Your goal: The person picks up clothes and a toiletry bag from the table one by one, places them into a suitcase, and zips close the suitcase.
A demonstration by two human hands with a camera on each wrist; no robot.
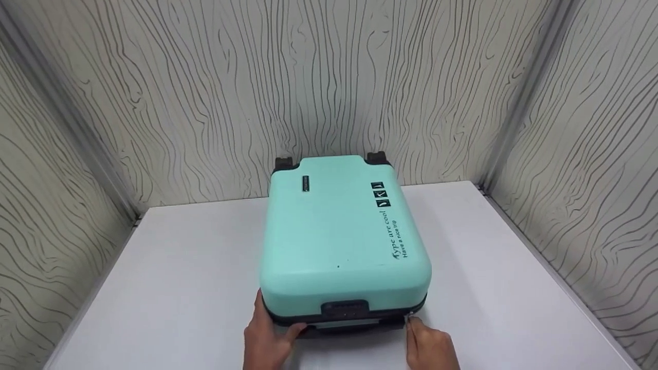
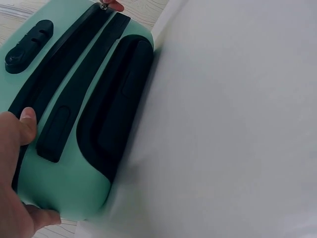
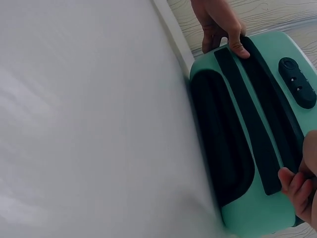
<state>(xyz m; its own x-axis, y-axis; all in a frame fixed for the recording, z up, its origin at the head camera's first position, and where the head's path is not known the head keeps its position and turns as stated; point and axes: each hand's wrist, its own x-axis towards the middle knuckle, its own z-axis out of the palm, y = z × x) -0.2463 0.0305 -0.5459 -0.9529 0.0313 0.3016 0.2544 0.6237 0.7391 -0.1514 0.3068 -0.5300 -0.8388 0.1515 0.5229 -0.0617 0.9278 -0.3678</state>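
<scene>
A mint-green hard-shell suitcase (image 1: 339, 226) lies flat, its wheels toward the back wall and its handle end facing me. My left hand (image 1: 267, 339) grips its near left corner; in the left wrist view the thumb presses on the black zipper band (image 2: 64, 54) and the fingers wrap the side. At the near right corner, my right hand (image 1: 432, 344) pinches a small metal zipper pull (image 2: 104, 6). The curled fingers mostly cover the pull in the right wrist view. Between the hands are a black combination lock (image 3: 297, 82) and a black strap handle (image 3: 250, 124).
The suitcase rests on a white table (image 1: 195, 288). Panels with a wood-grain pattern (image 1: 329, 77) rise behind and on both sides. Two black wheels (image 1: 378, 158) stick out at the far end, close to the back panel. A recessed black handle (image 2: 119, 104) sits low on the near end.
</scene>
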